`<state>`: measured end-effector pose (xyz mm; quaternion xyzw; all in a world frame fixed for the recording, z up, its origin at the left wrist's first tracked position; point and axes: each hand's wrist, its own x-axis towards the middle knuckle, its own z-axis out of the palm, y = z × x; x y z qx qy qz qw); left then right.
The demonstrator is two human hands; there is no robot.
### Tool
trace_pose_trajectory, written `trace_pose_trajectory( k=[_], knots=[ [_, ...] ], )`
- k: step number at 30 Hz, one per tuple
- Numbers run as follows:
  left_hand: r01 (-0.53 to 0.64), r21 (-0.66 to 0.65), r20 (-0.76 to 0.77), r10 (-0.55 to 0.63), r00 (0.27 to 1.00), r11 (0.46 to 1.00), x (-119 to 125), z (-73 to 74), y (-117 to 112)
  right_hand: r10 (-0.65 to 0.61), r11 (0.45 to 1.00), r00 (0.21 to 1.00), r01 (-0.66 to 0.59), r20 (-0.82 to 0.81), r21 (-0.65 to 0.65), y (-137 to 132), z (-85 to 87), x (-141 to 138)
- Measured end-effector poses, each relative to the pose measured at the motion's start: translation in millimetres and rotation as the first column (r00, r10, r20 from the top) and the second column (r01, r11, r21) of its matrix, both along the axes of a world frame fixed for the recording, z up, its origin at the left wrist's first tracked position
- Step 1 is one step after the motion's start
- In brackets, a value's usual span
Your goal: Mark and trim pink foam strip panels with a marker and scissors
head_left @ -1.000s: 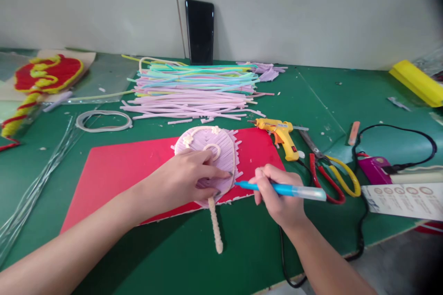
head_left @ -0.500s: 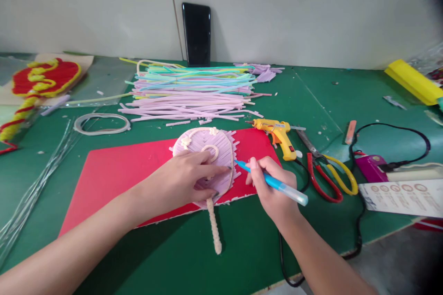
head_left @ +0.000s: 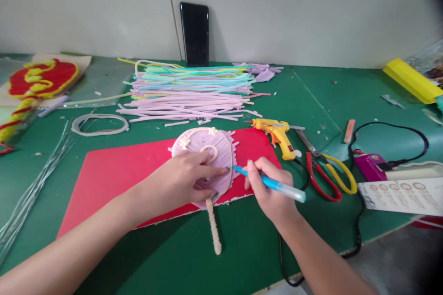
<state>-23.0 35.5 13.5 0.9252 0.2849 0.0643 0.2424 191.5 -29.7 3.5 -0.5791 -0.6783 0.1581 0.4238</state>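
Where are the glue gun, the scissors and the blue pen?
glue gun (head_left: pixel 277 130): head view, yellow body.
scissors (head_left: pixel 316 154): head view, pivot where the handles meet.
blue pen (head_left: pixel 284 189): head view, barrel behind the fingers.

At the centre of the frame, the fan (head_left: pixel 207 139) is showing lilac strips in a chevron pattern, edged in cream, and is lying on a red mat (head_left: pixel 114 175) over the green desk (head_left: pixel 311 92). The pen (head_left: pixel 277 185) is showing bright blue with a pale clear end. Toward the top, straws (head_left: pixel 190 92) are mixing pastel pink, mint and yellow; at centre right, the glue gun (head_left: pixel 277 131) is showing yellow.
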Motion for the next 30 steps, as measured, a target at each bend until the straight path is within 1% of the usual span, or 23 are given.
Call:
trace_pose_trajectory(
  k=[3,6,11,16,21,25,27,30],
  knots=[
    [-0.001,-0.001,-0.003,0.001,1.000,1.000,0.6,0.7,0.1,-0.002,1.000,1.000,0.002,-0.027,0.013,0.0,0.7,-0.2],
    [0.006,0.017,-0.008,-0.005,1.000,1.000,1.0,1.5,0.7,-0.025,1.000,0.999,0.024,-0.035,-0.005,0.1,0.9,-0.2],
    [0.015,0.016,-0.016,-0.015,1.000,1.000,0.5,1.0,1.1,0.013,1.000,0.999,-0.014,-0.049,-0.024,-0.4,2.4,0.0],
    [-0.003,0.009,0.010,0.003,1.000,1.000,-0.4,-1.1,0.4,-0.034,0.999,0.998,0.033,-0.048,-0.019,0.2,0.8,-0.7],
    [0.015,0.001,-0.011,-0.015,1.000,1.000,0.9,0.5,1.5,0.018,0.999,0.998,-0.021,-0.054,-0.044,0.1,0.3,-0.1],
    [0.004,-0.012,-0.016,-0.004,1.000,1.000,1.7,2.6,2.1,-0.012,1.000,0.999,0.011,-0.046,-0.015,0.3,1.8,-0.6],
    [0.005,-0.015,-0.030,-0.006,1.000,1.000,1.5,2.6,1.9,-0.001,1.000,0.999,0.000,-0.042,-0.021,-0.1,2.3,-0.8],
    [0.024,0.005,-0.038,-0.023,0.999,1.000,0.5,2.6,1.1,-0.004,1.000,0.996,0.001,-0.086,-0.028,-1.3,2.1,-0.3]
  ],
)
